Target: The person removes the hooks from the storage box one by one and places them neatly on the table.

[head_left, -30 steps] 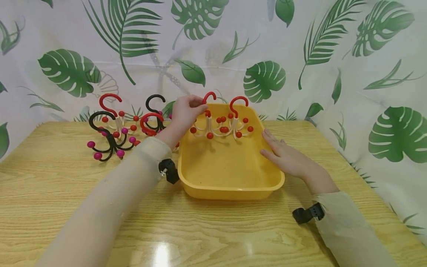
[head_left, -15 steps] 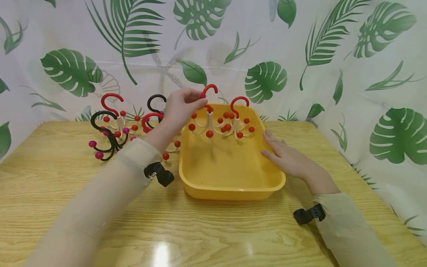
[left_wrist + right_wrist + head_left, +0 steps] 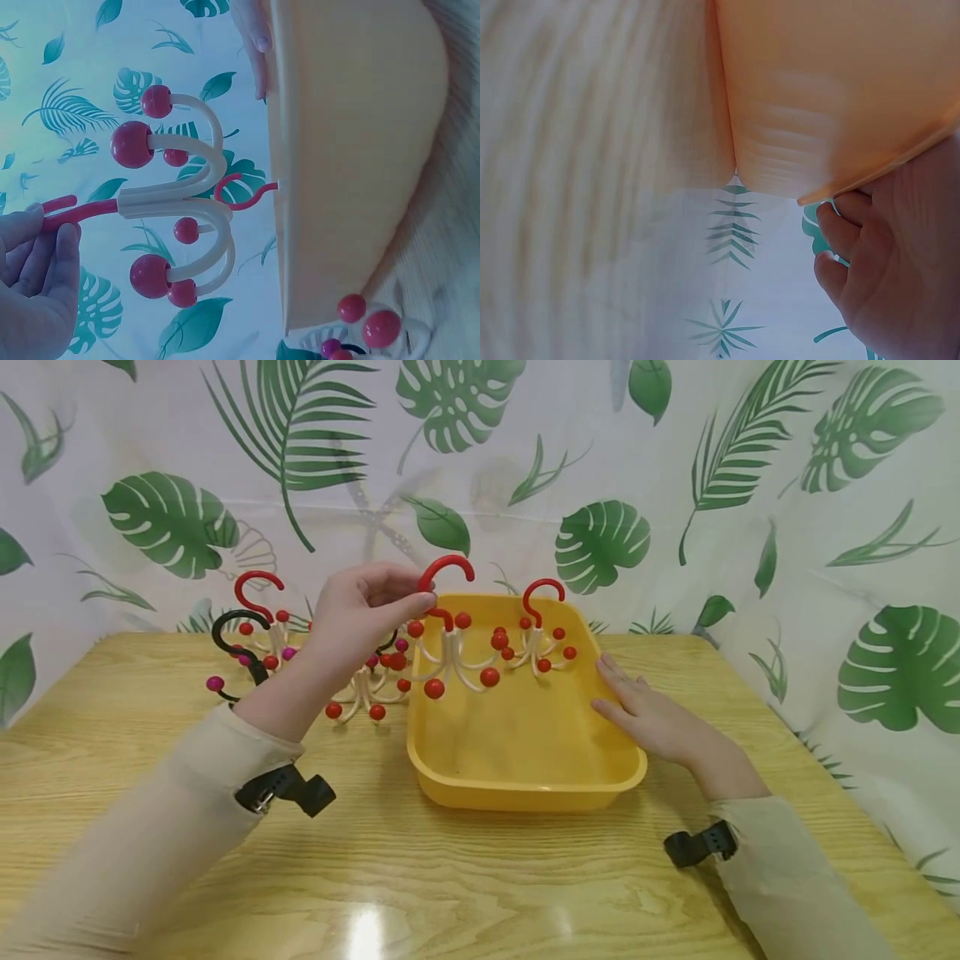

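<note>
My left hand (image 3: 363, 614) pinches the red hook of a cream multi-arm hook hanger (image 3: 450, 652) with red ball tips. In the left wrist view, this hanger (image 3: 142, 202) hangs upright above the rim of the yellow tub (image 3: 525, 787), apart from it. A matching red-hooked hanger (image 3: 536, 646) stands inside the tub at the back. Along the tub's right rim lies my right hand (image 3: 648, 714), its fingers extended and touching the edge. The right wrist view shows that hand (image 3: 889, 277) against the tub's outer wall.
Left of the tub stand several hangers: a black one with magenta balls (image 3: 255, 668), a red-hooked one (image 3: 258, 602) behind it, and a cream one (image 3: 363, 689) close to the tub. My left arm partly hides them. A leaf-print sheet (image 3: 495, 485) hangs behind the wooden table (image 3: 465, 877).
My left hand has lifted the hanger from beside the other one in the tub, then drawn it left and closer to me. The right hand has stayed on the rim.
</note>
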`<act>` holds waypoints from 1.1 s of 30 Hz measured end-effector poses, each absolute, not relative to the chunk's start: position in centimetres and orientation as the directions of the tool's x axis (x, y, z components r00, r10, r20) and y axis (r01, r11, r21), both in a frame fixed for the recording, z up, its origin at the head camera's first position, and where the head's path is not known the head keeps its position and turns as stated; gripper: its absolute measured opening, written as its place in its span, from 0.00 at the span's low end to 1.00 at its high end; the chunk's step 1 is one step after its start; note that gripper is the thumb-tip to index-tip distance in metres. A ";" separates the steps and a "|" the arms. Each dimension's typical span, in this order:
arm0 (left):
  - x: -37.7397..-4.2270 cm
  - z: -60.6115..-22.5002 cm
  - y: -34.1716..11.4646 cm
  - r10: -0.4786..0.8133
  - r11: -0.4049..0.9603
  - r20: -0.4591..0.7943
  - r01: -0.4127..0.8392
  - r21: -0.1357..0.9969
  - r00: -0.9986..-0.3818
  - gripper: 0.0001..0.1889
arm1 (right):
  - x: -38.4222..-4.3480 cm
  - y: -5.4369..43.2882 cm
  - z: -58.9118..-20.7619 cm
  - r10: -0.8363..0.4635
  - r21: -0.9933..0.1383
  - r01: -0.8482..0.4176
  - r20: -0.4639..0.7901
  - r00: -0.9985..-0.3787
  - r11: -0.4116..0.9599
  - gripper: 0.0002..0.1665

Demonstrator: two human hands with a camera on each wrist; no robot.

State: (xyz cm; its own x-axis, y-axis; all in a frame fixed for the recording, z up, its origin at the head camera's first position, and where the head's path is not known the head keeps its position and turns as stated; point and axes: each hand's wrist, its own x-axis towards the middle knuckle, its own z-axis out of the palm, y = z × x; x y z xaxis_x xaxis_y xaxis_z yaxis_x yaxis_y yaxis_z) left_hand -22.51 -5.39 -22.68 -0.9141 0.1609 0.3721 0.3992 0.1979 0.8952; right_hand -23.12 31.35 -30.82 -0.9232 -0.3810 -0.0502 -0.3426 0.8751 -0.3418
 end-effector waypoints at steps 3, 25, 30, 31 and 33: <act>-21.7 -22.9 -6.5 0.146 0.209 0.351 0.376 0.903 -0.925 0.16 | -23.0 31.4 -30.7 -0.379 -0.342 -0.340 -0.052 -0.924 0.876 0.46; -18.1 -26.3 -15.3 0.028 0.368 0.365 0.349 0.862 -0.930 0.17 | -23.0 31.4 -30.8 -0.388 -0.342 -0.352 -0.040 -0.921 0.871 0.44; -17.8 -27.4 -16.7 0.006 0.365 0.349 0.327 0.872 -0.937 0.15 | -23.1 31.4 -30.8 -0.388 -0.344 -0.352 -0.040 -0.921 0.871 0.43; -17.8 -27.6 -16.9 0.000 0.365 0.346 0.322 0.873 -0.938 0.15 | -23.1 31.4 -30.8 -0.388 -0.344 -0.351 -0.041 -0.921 0.871 0.43; -17.6 -27.9 -17.3 -0.021 0.372 0.340 0.308 0.875 -0.940 0.15 | -23.1 31.4 -30.8 -0.388 -0.342 -0.352 -0.042 -0.921 0.871 0.43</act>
